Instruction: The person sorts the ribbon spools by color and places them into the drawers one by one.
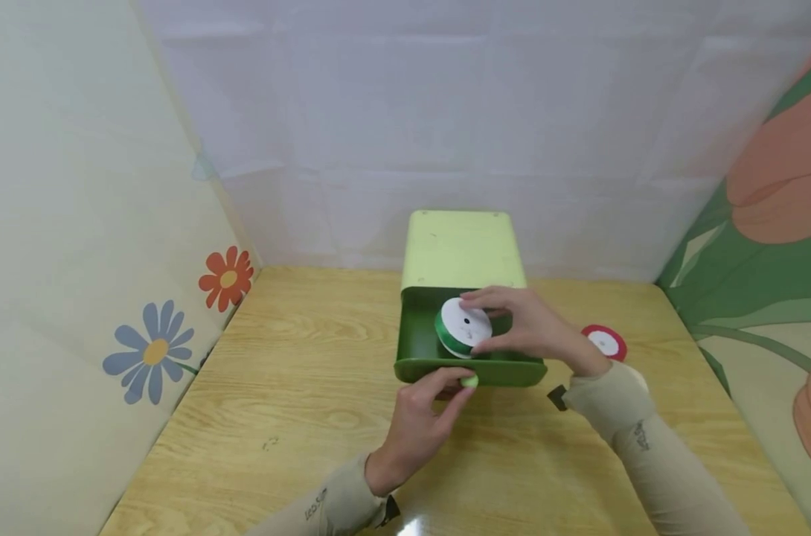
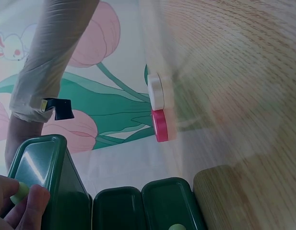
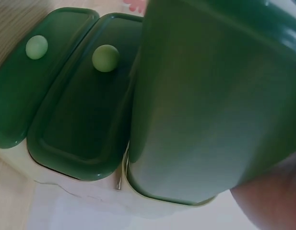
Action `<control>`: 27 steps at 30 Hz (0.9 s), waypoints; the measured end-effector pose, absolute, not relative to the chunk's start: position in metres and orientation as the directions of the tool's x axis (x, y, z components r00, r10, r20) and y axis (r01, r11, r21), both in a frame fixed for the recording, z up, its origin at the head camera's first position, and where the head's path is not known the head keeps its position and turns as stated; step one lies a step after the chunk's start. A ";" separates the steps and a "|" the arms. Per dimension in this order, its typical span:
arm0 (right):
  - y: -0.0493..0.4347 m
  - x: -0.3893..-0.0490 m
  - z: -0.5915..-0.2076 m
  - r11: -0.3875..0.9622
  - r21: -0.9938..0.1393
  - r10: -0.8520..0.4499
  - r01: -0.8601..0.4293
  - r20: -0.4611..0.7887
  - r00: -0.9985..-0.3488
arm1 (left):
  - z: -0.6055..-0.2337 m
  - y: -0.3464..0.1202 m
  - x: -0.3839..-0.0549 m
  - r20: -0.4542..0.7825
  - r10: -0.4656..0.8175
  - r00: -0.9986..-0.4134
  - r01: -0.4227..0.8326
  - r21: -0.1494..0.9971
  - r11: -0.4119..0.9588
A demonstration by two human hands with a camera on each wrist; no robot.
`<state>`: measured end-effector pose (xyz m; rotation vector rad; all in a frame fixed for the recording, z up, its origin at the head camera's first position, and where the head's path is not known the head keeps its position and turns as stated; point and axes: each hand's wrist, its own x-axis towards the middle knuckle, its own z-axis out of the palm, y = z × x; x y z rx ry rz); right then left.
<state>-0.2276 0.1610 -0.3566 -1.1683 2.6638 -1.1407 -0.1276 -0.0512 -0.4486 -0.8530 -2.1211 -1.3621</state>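
Observation:
A light green drawer cabinet (image 1: pixel 464 249) has its dark green top drawer (image 1: pixel 419 327) pulled out. My left hand (image 1: pixel 427 417) pinches the drawer's round light green knob (image 1: pixel 469 381) between thumb and fingers; the left wrist view shows the same knob (image 2: pixel 20 193) at the fingers. Inside the drawer opening is a spool of green ribbon (image 1: pixel 464 326) with white sides, tilted. Thumb and fingers of my right hand (image 1: pixel 522 324) grip it by the rim from the right. In the right wrist view the drawer's side (image 3: pixel 210 105) hides the spool and most of that hand.
To the right on the wooden table (image 1: pixel 298 387) lies a red ribbon spool (image 1: pixel 605 342), with a white spool (image 2: pixel 156 91) beside it, mostly behind the right sleeve in the head view. Two lower drawers (image 3: pixel 85 100) with round knobs are closed. A pale cloth wall stands behind the cabinet.

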 end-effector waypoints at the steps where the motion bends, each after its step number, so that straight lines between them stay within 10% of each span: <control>1: 0.161 -0.228 -0.357 0.459 -0.623 -0.644 -0.633 0.258 -0.721 | -0.449 -0.051 -0.128 0.678 0.246 -0.693 0.719 0.622 0.312; 27: 0.158 -0.229 -0.359 0.504 -0.488 -0.679 -0.712 0.285 -0.676 | -0.448 -0.051 -0.127 0.643 0.250 -0.724 0.689 0.653 0.316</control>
